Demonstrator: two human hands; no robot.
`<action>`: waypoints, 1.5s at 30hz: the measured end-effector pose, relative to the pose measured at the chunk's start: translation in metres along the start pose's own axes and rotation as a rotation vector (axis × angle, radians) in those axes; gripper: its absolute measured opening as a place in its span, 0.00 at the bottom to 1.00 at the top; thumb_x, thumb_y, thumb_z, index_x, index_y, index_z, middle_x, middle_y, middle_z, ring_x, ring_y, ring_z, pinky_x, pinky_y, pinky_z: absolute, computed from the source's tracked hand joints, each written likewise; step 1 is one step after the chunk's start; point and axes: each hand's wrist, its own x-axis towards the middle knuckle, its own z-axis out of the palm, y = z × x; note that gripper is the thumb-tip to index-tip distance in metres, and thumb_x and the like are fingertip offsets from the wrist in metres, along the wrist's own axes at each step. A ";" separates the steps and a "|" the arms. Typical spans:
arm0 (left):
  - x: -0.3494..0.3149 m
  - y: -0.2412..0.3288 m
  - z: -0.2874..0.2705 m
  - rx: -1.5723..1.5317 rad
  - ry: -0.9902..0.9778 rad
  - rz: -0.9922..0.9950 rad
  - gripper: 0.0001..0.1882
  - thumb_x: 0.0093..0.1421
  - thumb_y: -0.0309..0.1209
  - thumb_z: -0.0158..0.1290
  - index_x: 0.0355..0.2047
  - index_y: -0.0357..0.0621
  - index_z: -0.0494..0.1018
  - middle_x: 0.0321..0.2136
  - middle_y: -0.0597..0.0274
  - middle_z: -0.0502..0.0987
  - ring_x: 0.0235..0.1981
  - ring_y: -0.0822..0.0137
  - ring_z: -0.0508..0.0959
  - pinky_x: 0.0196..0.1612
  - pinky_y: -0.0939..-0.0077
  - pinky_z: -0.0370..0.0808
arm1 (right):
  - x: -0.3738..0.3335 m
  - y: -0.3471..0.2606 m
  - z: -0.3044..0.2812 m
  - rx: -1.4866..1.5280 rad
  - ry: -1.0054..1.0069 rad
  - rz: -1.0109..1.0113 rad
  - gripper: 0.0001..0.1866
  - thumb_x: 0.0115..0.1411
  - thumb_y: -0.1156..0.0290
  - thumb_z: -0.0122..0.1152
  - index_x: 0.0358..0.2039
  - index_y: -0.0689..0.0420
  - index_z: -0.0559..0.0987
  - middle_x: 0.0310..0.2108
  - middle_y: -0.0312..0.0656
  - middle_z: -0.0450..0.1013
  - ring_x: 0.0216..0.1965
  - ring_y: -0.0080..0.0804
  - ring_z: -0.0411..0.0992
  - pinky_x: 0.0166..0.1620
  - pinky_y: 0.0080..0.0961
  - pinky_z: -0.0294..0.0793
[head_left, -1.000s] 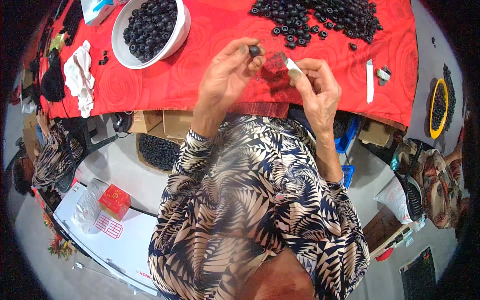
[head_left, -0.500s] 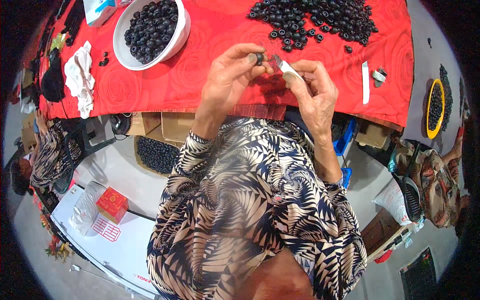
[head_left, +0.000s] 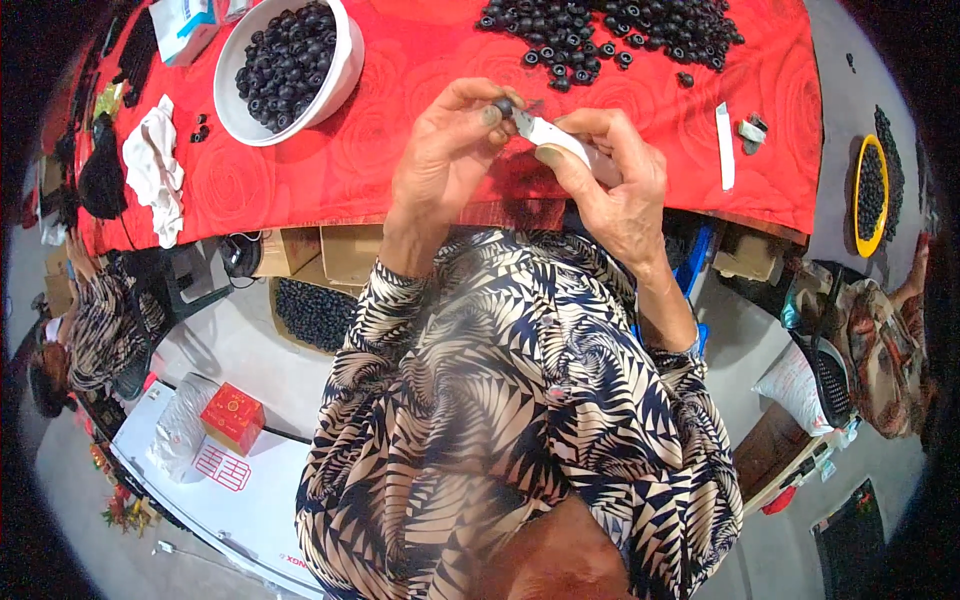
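Observation:
Between its thumb and fingertips, my left hand (head_left: 435, 155) pinches a small round black part (head_left: 503, 105). My right hand (head_left: 620, 180) is closed around the white handle of a small knife (head_left: 553, 138), its thumb pressed along the handle. The short metal blade points left and meets the side of the black part, or comes very close; actual contact is hard to tell. Both hands are above the near edge of a red cloth-covered table (head_left: 420, 60). Many similar black parts, some showing a hollow opening, lie in a loose pile (head_left: 570, 35) beyond the hands.
A white bowl (head_left: 342, 85) full of black parts stands at the far left, near a white cloth (head_left: 153, 165). To the right lie a white strip (head_left: 725, 145) and a small object (head_left: 752, 132). Below are a box of black parts (head_left: 310, 315) and a yellow-rimmed basket (head_left: 860, 235).
The knife has turned and moved left toward the black part, with more of its white handle showing. My left hand keeps its pinch. The whole view has shifted slightly.

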 end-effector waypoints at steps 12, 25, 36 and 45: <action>0.000 -0.003 -0.002 -0.072 -0.057 -0.059 0.10 0.56 0.22 0.47 0.39 0.37 0.69 0.38 0.54 0.72 0.36 0.70 0.71 0.38 0.82 0.70 | 0.002 0.000 0.003 -0.067 -0.009 -0.070 0.11 0.47 0.72 0.62 0.31 0.61 0.72 0.23 0.46 0.73 0.24 0.39 0.75 0.26 0.28 0.74; 0.004 0.001 -0.004 -0.021 -0.024 -0.072 0.10 0.56 0.23 0.48 0.39 0.38 0.70 0.36 0.56 0.73 0.32 0.73 0.71 0.37 0.83 0.70 | 0.009 0.002 0.002 -0.075 -0.031 -0.081 0.11 0.47 0.72 0.62 0.31 0.61 0.72 0.24 0.46 0.73 0.25 0.38 0.75 0.26 0.28 0.73; -0.003 -0.006 -0.005 -0.035 0.002 -0.103 0.10 0.51 0.22 0.51 0.36 0.37 0.71 0.29 0.62 0.75 0.28 0.73 0.74 0.33 0.81 0.72 | 0.001 -0.002 -0.002 -0.123 -0.133 0.088 0.09 0.50 0.78 0.58 0.32 0.63 0.71 0.24 0.39 0.71 0.25 0.21 0.70 0.29 0.18 0.70; -0.014 0.006 -0.008 -0.034 0.021 -0.048 0.07 0.54 0.23 0.50 0.34 0.38 0.71 0.30 0.62 0.75 0.31 0.73 0.75 0.36 0.82 0.73 | 0.011 -0.009 0.012 -0.110 -0.197 0.037 0.08 0.50 0.78 0.59 0.31 0.64 0.71 0.22 0.38 0.69 0.24 0.20 0.65 0.27 0.18 0.67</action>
